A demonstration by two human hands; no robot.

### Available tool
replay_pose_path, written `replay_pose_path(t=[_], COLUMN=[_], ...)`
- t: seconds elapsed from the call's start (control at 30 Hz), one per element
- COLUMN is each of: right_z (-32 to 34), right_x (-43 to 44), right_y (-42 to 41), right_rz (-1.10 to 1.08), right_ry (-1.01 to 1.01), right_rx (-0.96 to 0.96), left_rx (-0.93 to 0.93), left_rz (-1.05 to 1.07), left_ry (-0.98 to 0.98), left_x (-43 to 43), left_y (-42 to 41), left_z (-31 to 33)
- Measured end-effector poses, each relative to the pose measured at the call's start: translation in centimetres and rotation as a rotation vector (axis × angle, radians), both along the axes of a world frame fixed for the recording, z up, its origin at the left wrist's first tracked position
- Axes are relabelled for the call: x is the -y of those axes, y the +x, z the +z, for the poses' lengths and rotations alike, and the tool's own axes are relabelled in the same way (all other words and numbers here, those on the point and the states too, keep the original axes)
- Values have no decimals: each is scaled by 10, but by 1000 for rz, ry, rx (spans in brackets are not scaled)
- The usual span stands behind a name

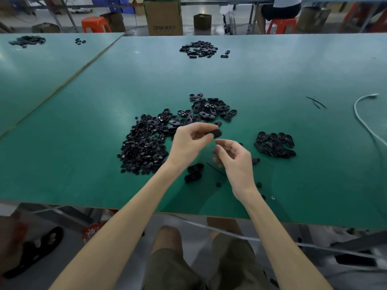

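Note:
My left hand (191, 141) pinches a black oval plastic part (216, 133) between thumb and fingertips, held above the green table (83, 122). My right hand (234, 160) hovers just below and right of it, fingers loosely curled; nothing shows between them. A heap of small round black parts (142, 147) lies left of my hands. A pile of black oval shells (207, 109) lies behind them. A smaller stack of oval pieces (275, 145) sits to the right. Two oval pieces (193, 172) lie under my wrists.
Another pile of black parts (199, 49) lies at the far side of the table. A white cable (364, 122) curves along the right edge. Black ties (316, 101) lie near it. Cardboard boxes (164, 16) and orange stools (95, 24) stand beyond the table.

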State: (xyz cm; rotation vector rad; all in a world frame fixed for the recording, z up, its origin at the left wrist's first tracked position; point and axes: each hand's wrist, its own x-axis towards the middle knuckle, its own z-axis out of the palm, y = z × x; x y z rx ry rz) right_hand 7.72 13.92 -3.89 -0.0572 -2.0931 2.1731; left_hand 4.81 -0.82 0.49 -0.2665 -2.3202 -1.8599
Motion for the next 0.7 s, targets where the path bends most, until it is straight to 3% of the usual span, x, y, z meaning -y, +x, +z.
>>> replay_pose_path(t=[0.17,0.27,0.33,0.43,0.5,0.53,0.63,0.7], right_z=[4,8,13,23,23,21,10,6], right_x=[1,0,0,0,-1,0,1,0], right_y=[0,1,7,12,10,9,4,4], right_rz=[29,-4,21,112,112,106,36,23], right_ry=[60,150,18,-394,-422,-380,4,84], right_rx=[-17,69,90,97,114,118,55,23], left_rx=[-28,-13,14,41,46,38,8,26], left_rz=[-88,-199,-245,-284,-267,-241,-123,-23], left_ry=[-191,-321,-366,-399,-398,-397,-389,-393], left_x=[-52,-88,-105,-120,-121,-119,-101,-80], left_y=[-20,-29,-35,-37,-37,-37,-41,-49], left_z=[27,29,27,22,18,17,16,16])
